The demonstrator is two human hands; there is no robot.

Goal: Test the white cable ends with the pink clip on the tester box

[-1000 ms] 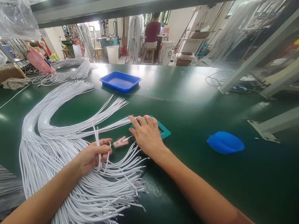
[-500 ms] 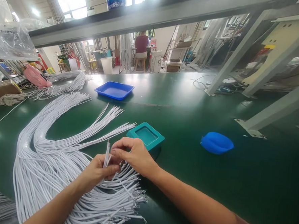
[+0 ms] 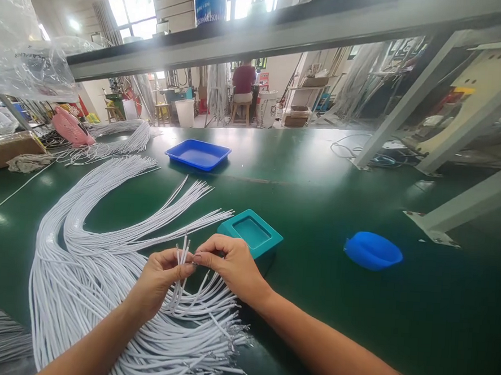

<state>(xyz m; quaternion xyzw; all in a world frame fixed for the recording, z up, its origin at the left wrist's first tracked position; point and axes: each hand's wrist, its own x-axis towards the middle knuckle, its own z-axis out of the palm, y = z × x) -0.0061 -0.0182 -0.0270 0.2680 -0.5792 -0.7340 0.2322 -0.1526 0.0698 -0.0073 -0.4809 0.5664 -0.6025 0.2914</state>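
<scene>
My left hand (image 3: 162,278) is closed round several white wires (image 3: 181,255), whose ends stick up above the fingers. Right beside it, my right hand (image 3: 231,263) pinches thumb against forefinger at the wires; a tiny dark or metallic bit shows at the fingertips, too small to name. Beneath both hands spreads a large bundle of white wires (image 3: 100,291), curving round on the left, with metal-tipped ends toward the lower right. Just behind my right hand sits a teal box with a recessed top (image 3: 268,240).
A shallow blue tray (image 3: 199,155) lies farther back on the green table (image 3: 309,202). To the right are a blue bowl-like piece (image 3: 373,251) and slanted metal legs (image 3: 439,219). A pink object (image 3: 70,125) lies far left. A person (image 3: 243,82) sits in the background.
My hands have come closer together at the fingertips, and the wire ends in my left hand are more fanned apart. The whole view has shifted slightly, moving things right and down.
</scene>
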